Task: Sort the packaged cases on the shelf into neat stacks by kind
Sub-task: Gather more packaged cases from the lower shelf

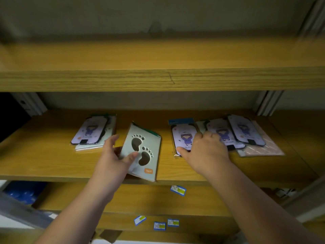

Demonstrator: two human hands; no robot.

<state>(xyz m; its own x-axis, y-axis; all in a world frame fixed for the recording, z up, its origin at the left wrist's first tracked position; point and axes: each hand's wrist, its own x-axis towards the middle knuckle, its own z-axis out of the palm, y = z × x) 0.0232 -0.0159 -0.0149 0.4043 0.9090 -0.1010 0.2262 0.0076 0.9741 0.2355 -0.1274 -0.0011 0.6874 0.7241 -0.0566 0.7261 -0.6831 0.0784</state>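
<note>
Left hand [114, 155] grips footprint-cutout package [142, 152], tilted up off wooden shelf [44, 161], thumb across its face; at 3 o'clock right hand [205, 152] pinches blue-topped cartoon case [182, 136], overlapping cases [233, 132] beyond; small stack [93, 132] lies at 10 o'clock.

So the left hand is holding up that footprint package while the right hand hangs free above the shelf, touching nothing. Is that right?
Not quite. The head view shows the right hand resting on a cartoon-girl case on the shelf, not hanging free. The left hand does hold the footprint package tilted up.
</note>
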